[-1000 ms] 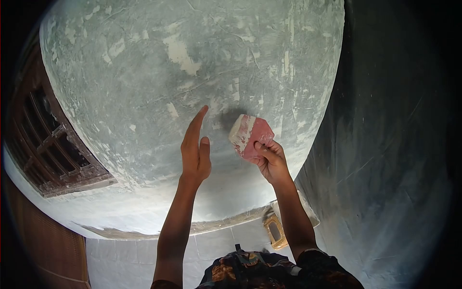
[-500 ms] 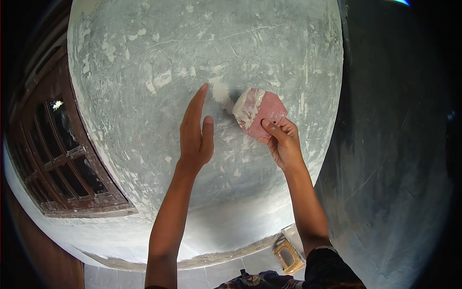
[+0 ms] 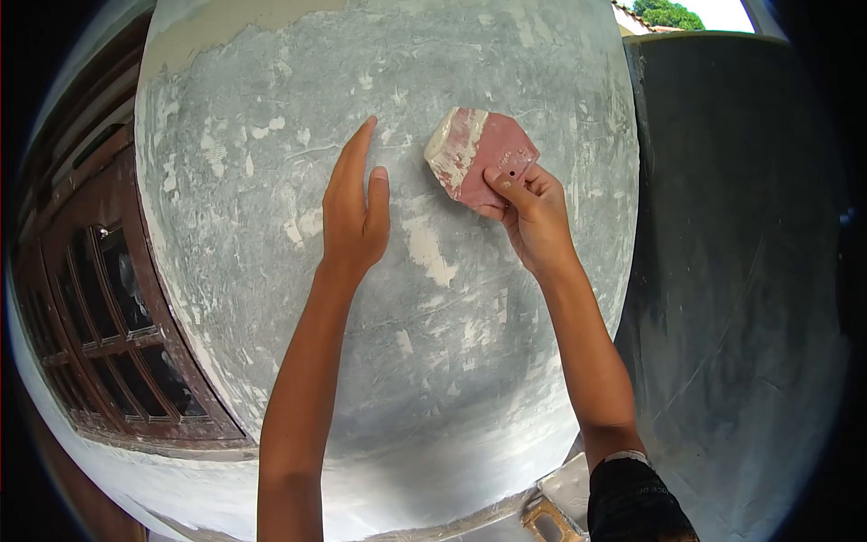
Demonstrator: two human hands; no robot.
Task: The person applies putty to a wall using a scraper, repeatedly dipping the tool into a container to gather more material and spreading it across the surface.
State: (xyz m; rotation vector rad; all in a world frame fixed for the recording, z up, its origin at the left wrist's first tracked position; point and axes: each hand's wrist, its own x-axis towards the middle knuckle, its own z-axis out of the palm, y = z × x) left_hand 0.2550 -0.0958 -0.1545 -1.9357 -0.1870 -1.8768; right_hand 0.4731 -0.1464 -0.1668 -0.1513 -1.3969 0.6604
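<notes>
My right hand [image 3: 536,217] pinches a pink plastic putty spreader [image 3: 498,152], thumb on the near face by a small hole. Pale putty [image 3: 452,149] coats the spreader's left edge in a thick strip. In front of both hands stands a grey plastered wall [image 3: 488,379] with scattered whitish patches. My left hand [image 3: 355,212] is held up to the left of the spreader, palm turned inward, fingers straight and thumb apart, holding nothing. A fresh-looking pale patch [image 3: 427,253] shows on the wall between my forearms.
On the left, a brown wooden window [image 3: 126,334] with glass panes is set in the wall. A dark wall [image 3: 731,235] rises at the right. Low down by my right arm lies a yellowish piece with an opening [image 3: 549,522], beside a grey flat surface [image 3: 569,488].
My view has tilted upward. Both hands are higher on the wall, the right one lifting the spreader above the pale patch. The grips look the same.
</notes>
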